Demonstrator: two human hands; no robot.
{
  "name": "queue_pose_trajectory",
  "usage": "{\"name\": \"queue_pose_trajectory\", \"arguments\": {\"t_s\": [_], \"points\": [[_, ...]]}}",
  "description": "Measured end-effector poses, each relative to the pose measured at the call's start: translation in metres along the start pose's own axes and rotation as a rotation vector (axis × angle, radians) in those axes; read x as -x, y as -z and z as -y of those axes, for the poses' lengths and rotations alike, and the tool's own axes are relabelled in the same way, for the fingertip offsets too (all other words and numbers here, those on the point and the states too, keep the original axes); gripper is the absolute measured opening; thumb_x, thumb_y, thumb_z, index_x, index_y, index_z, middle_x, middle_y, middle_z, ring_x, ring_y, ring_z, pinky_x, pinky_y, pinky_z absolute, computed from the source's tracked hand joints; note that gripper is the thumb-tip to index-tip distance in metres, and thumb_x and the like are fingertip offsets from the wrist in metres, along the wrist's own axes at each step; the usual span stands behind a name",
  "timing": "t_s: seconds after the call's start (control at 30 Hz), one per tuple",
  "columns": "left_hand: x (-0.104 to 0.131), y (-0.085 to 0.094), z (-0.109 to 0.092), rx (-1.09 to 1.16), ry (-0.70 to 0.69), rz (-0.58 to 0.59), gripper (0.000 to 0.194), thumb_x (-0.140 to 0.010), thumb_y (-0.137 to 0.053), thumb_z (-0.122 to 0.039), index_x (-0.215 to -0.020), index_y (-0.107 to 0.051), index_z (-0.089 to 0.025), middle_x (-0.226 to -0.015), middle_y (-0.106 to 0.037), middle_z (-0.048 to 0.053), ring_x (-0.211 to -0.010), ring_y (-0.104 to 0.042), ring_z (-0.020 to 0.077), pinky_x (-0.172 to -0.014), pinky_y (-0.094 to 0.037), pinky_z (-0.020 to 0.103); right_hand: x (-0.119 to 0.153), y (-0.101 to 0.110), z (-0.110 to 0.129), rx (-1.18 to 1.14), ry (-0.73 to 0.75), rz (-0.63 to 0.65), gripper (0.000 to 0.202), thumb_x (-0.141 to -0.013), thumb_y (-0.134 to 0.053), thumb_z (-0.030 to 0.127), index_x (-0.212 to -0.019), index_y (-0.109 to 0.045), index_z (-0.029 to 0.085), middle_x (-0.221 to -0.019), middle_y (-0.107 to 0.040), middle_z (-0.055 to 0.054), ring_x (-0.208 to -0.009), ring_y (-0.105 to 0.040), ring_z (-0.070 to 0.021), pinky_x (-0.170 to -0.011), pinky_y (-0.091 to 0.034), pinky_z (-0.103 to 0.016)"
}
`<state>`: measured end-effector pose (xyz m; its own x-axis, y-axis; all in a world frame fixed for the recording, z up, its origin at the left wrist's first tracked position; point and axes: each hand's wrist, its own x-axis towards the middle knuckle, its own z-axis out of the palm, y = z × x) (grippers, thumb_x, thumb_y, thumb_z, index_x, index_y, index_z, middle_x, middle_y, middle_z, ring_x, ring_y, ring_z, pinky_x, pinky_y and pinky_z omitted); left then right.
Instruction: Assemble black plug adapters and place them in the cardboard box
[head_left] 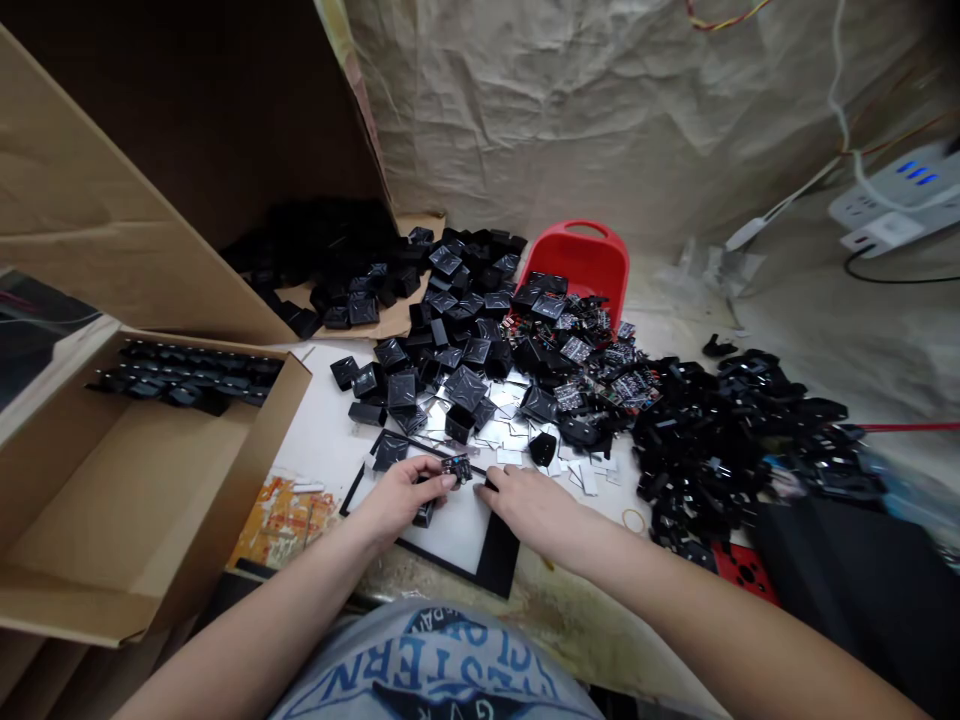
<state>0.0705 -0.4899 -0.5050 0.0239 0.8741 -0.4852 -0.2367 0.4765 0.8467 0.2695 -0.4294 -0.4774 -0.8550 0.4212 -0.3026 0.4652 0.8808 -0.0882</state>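
The left hand's (405,495) grip is pinched, thumb against fingers, on a small dark circuit board (456,467), raised over a white pad with a black border (499,562) on the worktop (330,385). The right hand (525,503) has its fingers curled just beside the board; whether they hold anything I cannot tell — they hide what is under them. A black casing (424,515) shows below the left hand.

What could go wrong, I judge: a pinch on so narrow an edge might let the board slip, and the loose heap of boards and black housings (465,385) close by (all much alike in colour) could make a dropped one hard to pick out. Reaching across might also topple housings onto the pad.

As for writing, the shirt (442,660) carries blue lettering, "ESTERN" being legible — the rest is cut by folds. White marks on the heaped boards (634,385) are too small to read.
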Motion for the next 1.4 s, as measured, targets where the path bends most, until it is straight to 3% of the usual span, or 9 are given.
{"name": "queue_pose_trajectory", "arguments": {"t_s": [0.1, 0.23, 0.37, 0.47, 0.77, 0.97, 1.13, 1.27, 1.4], "points": [[0.003, -0.001, -0.002, -0.012, -0.010, -0.010, 0.043, -0.061, -0.085, -0.042, -0.092, -0.070, -0.015, -0.067, -0.063, -0.002, -0.060, -0.052, 0.0097, -0.064, -0.040, 0.024, 0.001, -0.008, -0.001, -0.022, 0.015, -0.074, 0.021, -0.086, -0.052, 0.004, -0.093, -0.067, 0.017, -0.091, -0.065, -0.011, -0.080, -0.063, -0.0237, -0.062, -0.048, -0.032], [0.008, -0.002, -0.002, -0.034, -0.024, -0.001, 0.039, -0.064, -0.083, -0.043, -0.089, -0.074, -0.015, -0.071, -0.066, 0.000, -0.064, -0.055, 0.0107, -0.067, -0.043, 0.024, 0.011, -0.012, -0.007, -0.310, -0.149, -0.275, 0.016, -0.084, -0.057, 0.007, -0.086, -0.064, 0.021, -0.088, -0.065, -0.006, -0.077, -0.061, -0.0201, -0.061, -0.047, -0.029], [0.013, -0.005, -0.006, -0.118, -0.095, 0.018, 0.037, -0.065, -0.082, -0.043, -0.089, -0.077, -0.016, -0.087, -0.073, 0.004, -0.080, -0.062, 0.0177, -0.078, -0.048, 0.029, 0.018, -0.008, 0.005, -1.026, -0.406, -0.476, 0.011, -0.088, -0.060, 0.031, -0.089, -0.063, 0.020, -0.077, -0.061, -0.001, -0.069, -0.058, -0.0169, -0.060, -0.048, -0.029], [0.018, -0.009, -0.013, -0.206, -0.181, 0.053, 0.032, -0.067, -0.082, -0.039, -0.087, -0.077, -0.016, -0.087, -0.074, 0.005, -0.081, -0.062, 0.0191, -0.080, -0.049, 0.031, 0.017, -0.004, 0.021, -1.464, -0.452, -0.461, 0.022, -0.082, -0.065, 0.040, -0.091, -0.066, 0.020, -0.069, -0.060, 0.001, -0.062, -0.056, -0.0160, -0.054, -0.046, -0.028], [0.038, -0.016, -0.016, -0.561, -0.627, -0.091, 0.012, -0.077, -0.076, -0.031, -0.085, -0.078, -0.022, -0.073, -0.070, 0.005, -0.072, -0.060, 0.0187, -0.071, -0.050, 0.032, 0.011, -0.001, 0.045, -0.954, -0.284, -0.824, 0.008, -0.089, -0.060, 0.025, -0.085, -0.067, 0.022, -0.075, -0.062, -0.002, -0.071, -0.060, -0.0177, -0.062, -0.047, -0.030], [0.039, -0.014, -0.018, -0.628, -0.677, -0.138, 0.013, -0.079, -0.075, -0.033, -0.087, -0.078, -0.023, -0.075, -0.071, 0.005, -0.074, -0.060, 0.0194, -0.071, -0.050, 0.033, 0.009, 0.000, 0.042, -0.783, -0.408, -0.948, 0.013, -0.085, -0.069, 0.034, -0.091, -0.064, 0.024, -0.079, -0.059, -0.002, -0.062, -0.055, -0.0170, -0.058, -0.049, -0.031], [0.038, -0.011, -0.018, -0.618, -0.634, -0.116, 0.011, -0.078, -0.075, -0.030, -0.087, -0.078, -0.024, -0.076, -0.071, 0.004, -0.076, -0.060, 0.0197, -0.074, -0.050, 0.033, 0.008, 0.001, 0.044, -0.676, -0.218, -0.905, 0.025, -0.092, -0.055, 0.021, -0.114, -0.067, 0.026, -0.095, -0.064, -0.009, -0.081, -0.062, -0.0213, -0.067, -0.054, -0.035], [0.037, -0.012, -0.021, -0.479, -0.497, -0.071, 0.013, -0.076, -0.076, -0.032, -0.083, -0.078, -0.021, -0.080, -0.072, 0.005, -0.080, -0.061, 0.0205, -0.077, -0.050, 0.032, 0.009, 0.004, 0.046, -0.844, -0.192, -0.910, 0.024, -0.092, -0.055, 0.020, -0.105, -0.072, 0.028, -0.095, -0.062, -0.007, -0.079, -0.061, -0.0188, -0.064, -0.053, -0.032], [0.038, -0.014, -0.027, -0.297, -0.317, 0.059, 0.021, -0.077, -0.074, -0.035, -0.089, -0.077, -0.018, -0.091, -0.072, 0.006, -0.085, -0.063, 0.0203, -0.083, -0.049, 0.032, 0.011, 0.009, 0.043, -1.433, -0.367, -0.797, 0.023, -0.088, -0.062, 0.038, -0.105, -0.072, 0.027, -0.102, -0.061, -0.007, -0.070, -0.059, -0.0150, -0.056, -0.053, -0.030]]}}
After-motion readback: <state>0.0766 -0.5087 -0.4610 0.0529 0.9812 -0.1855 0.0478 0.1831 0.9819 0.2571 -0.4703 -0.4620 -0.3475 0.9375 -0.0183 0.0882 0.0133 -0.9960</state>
